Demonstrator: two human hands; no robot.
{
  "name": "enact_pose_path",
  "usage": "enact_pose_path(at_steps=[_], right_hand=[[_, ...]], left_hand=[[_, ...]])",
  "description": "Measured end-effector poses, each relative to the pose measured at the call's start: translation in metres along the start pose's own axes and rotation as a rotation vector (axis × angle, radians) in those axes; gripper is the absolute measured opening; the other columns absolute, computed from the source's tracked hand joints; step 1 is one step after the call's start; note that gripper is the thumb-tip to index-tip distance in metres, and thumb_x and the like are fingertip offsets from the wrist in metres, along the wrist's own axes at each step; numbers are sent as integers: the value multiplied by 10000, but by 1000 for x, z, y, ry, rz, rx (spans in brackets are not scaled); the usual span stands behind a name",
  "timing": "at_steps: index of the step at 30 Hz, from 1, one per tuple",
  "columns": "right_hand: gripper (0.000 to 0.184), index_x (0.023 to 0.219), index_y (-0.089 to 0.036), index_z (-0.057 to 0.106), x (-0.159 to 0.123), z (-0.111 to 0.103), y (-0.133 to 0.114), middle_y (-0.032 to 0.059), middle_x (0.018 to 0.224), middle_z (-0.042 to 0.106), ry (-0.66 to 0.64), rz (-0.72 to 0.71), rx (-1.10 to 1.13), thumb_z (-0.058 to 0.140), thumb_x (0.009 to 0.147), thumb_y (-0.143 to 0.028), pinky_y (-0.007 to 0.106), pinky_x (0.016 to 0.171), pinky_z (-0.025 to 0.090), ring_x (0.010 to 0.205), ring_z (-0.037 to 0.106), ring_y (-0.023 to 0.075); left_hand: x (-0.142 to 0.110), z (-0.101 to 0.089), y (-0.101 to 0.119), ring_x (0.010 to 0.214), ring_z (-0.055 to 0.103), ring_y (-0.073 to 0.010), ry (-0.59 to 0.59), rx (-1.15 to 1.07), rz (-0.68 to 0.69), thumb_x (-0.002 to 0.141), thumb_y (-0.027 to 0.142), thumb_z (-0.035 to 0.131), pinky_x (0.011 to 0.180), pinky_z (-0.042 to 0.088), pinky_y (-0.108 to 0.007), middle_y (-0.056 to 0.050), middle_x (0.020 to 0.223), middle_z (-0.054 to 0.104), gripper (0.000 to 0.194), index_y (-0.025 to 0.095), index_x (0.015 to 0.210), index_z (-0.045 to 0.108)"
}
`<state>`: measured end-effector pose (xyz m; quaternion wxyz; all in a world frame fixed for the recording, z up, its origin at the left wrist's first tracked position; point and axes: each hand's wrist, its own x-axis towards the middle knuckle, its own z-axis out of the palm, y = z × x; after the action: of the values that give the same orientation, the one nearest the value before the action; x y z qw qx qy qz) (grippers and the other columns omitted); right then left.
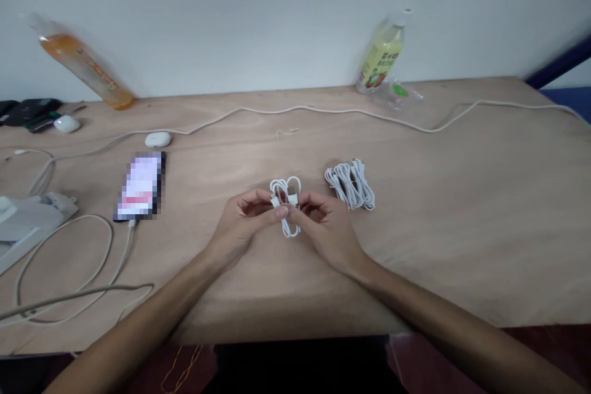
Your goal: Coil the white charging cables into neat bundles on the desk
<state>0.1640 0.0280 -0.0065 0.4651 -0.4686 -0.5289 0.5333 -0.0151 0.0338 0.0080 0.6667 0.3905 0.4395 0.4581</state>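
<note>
My left hand [242, 221] and my right hand [325, 225] meet at the middle of the wooden table [462, 209]. Both pinch a small coiled white cable [286, 194] between them, its loops sticking up above the fingers and a short loop hanging below. Just to the right of my right hand lies a second bundled white cable [351, 184], untouched.
A phone [140, 186] lies at the left, plugged into a white cord [69, 271]. A long white cable [323, 112] runs across the back. An orange bottle [83, 64] leans at the wall, and a yellow-green bottle [383, 52] stands at the back right. A white earbud case [157, 139] lies nearby.
</note>
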Motion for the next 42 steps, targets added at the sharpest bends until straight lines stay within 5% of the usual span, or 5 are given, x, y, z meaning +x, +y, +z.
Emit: enact_pose_path(at_steps=[11,20,30,42], right_hand=[[330,903,-278,852,5,-1,1,18,879,794,-123,18,195,760,936,-593,357,828,533,878,693,210],[489,781,-259,841,10,-2,7,33,774,753,-117,186,433,809,848,-742,372,765,484,751,616,202],[464,898,-270,876,7,-6,7,26,826,756,-196,134,279,718,951,-703,342,745,451,772,576,187],[382,770,-273,869,8,-9,3,-18,684,688,-194,188,209,882,801,-654,305,649,431,664,518,146]], left_hand=[[5,-4,-2,889,747,-222,-52,-35,12,827,524,936,922,577,-371,-61,897,833,317,212,858,888],[3,0,4,1041,742,-286,-204,-116,47,924,538,851,935,593,-412,-116,1066,828,347,200,985,895],[1,-4,0,892,712,-208,-193,-82,21,888,476,908,906,548,-361,-56,928,778,300,189,891,820],[1,-6,2,840,718,-201,-132,21,-7,797,513,969,842,562,-340,-47,874,779,344,196,832,841]])
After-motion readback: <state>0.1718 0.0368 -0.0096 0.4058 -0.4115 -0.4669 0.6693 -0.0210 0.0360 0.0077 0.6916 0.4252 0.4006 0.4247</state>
